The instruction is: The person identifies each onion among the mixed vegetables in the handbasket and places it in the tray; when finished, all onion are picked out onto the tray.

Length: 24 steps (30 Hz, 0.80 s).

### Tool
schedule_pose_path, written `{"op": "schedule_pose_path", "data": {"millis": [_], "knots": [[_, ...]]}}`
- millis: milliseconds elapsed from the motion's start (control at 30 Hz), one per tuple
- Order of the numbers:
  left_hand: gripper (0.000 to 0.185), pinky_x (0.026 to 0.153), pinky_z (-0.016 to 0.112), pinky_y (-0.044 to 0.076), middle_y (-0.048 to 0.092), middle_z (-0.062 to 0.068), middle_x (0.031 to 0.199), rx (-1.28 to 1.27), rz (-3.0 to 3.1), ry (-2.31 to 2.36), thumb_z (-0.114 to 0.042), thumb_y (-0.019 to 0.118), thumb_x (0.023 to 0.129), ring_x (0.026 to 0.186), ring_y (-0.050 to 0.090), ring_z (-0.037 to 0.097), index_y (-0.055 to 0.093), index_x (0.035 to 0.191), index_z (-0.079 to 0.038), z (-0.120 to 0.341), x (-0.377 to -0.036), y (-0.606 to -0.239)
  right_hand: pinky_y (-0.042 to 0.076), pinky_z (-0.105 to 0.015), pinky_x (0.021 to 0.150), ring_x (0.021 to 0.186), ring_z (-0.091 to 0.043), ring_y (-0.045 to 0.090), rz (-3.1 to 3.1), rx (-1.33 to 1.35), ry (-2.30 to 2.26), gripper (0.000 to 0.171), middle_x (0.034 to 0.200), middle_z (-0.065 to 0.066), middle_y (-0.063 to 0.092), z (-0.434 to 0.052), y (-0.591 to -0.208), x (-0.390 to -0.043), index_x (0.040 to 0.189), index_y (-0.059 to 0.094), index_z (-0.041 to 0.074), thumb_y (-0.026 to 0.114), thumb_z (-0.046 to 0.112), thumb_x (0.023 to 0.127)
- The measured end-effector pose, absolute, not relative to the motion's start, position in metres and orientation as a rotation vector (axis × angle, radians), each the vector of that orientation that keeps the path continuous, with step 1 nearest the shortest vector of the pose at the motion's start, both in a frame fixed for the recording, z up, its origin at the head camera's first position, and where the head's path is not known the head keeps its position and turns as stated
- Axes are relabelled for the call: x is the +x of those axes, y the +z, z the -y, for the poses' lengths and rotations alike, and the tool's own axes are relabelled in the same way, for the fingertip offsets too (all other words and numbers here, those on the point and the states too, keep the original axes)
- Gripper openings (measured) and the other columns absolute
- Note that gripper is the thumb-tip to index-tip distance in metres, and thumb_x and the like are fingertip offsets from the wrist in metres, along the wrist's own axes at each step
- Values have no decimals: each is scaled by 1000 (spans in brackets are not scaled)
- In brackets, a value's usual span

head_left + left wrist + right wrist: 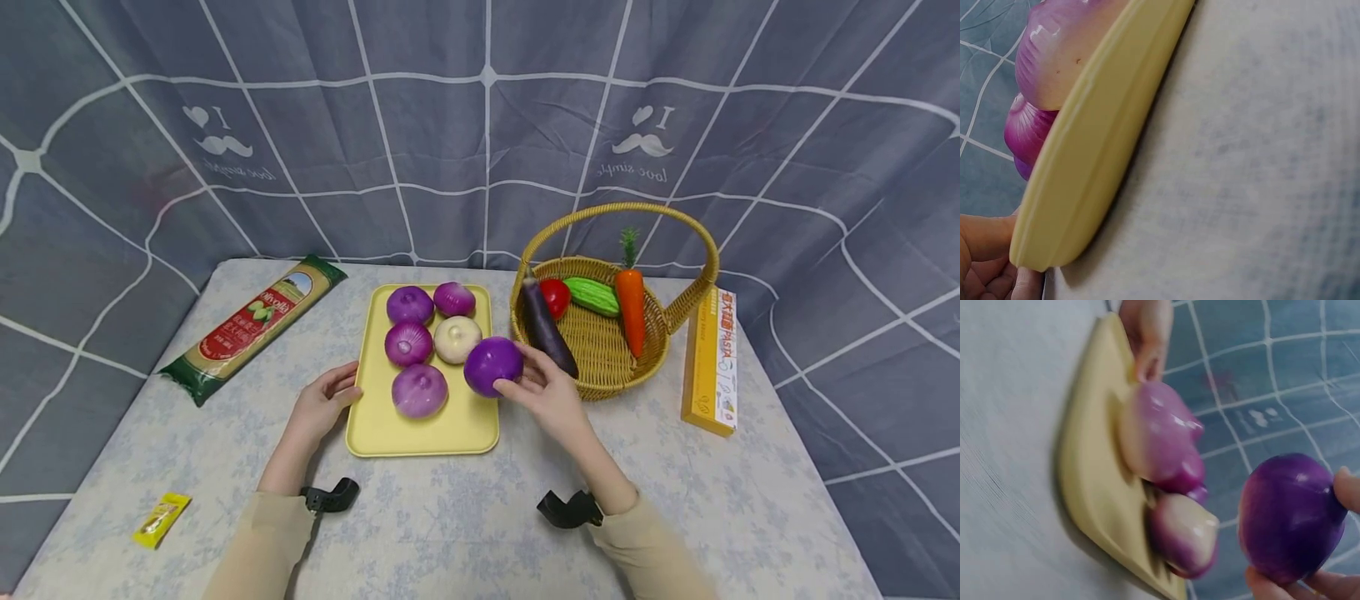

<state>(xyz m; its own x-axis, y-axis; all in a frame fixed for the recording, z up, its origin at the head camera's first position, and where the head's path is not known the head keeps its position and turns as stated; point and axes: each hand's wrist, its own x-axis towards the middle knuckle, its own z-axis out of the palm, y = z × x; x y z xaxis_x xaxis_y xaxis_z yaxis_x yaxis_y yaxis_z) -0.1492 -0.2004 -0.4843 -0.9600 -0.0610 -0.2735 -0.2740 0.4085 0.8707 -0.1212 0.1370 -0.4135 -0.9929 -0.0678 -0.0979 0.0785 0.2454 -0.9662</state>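
Note:
My right hand [553, 397] grips a deep purple onion [493, 367] between thumb and fingers over the right edge of the yellow tray [423, 435]. In the right wrist view that onion [1291, 519] is apart from the tray. My left hand [321, 407] holds the tray's left rim, thumb on the near side. Several onions lie on the tray: a light purple onion [420, 391] nearest me, a striped onion [408, 343], a whitish onion [458, 339], and two purple ones at the back, the left onion [410, 306] and the right onion [454, 299].
Right of the tray stands a wicker basket [600, 354] with a tall handle, holding an eggplant [546, 325], a tomato [556, 297], a green gourd-like vegetable [592, 296] and a carrot [631, 310]. A pasta box [712, 362], a pasta bag [255, 327] and a small yellow packet [162, 520] lie around.

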Motion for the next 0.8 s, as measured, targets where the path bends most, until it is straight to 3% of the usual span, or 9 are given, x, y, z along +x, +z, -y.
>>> {"op": "schedule_pose_path", "data": {"millis": [133, 433, 667, 800], "knots": [[52, 88, 14, 49, 55, 20, 141, -297, -2459, 1585, -15, 59, 99, 130, 53, 31, 43, 149, -8, 201, -149, -485, 52, -35, 99, 122, -29, 62, -2442, -3, -1767, 73, 135, -17, 60, -124, -425, -122, 144, 49, 10, 82, 29, 81], [53, 105, 42, 47, 54, 20, 142, -290, -2478, 1551, -17, 59, 100, 130, 53, 32, 42, 150, -9, 201, -149, -486, 52, -36, 99, 122, -33, 61, -2525, -32, -1594, 74, 137, -17, 55, -110, -443, -130, 144, 48, 4, 81, 29, 82], [53, 103, 40, 48, 55, 20, 142, -269, -2476, 1557, -18, 59, 100, 130, 53, 32, 42, 150, -9, 202, -149, -485, 50, -42, 101, 123, -36, 59, -2577, -46, -1487, 75, 144, -20, 51, -108, -447, -135, 144, 48, 3, 80, 34, 82], [53, 97, 24, 50, 55, 20, 142, -251, -2472, 1560, -18, 59, 100, 130, 53, 32, 42, 149, -8, 203, -149, -484, 51, -43, 101, 122, -37, 60, -2580, -62, -1474, 73, 143, -20, 53, -107, -449, -138, 142, 49, 3, 80, 32, 83]]}}
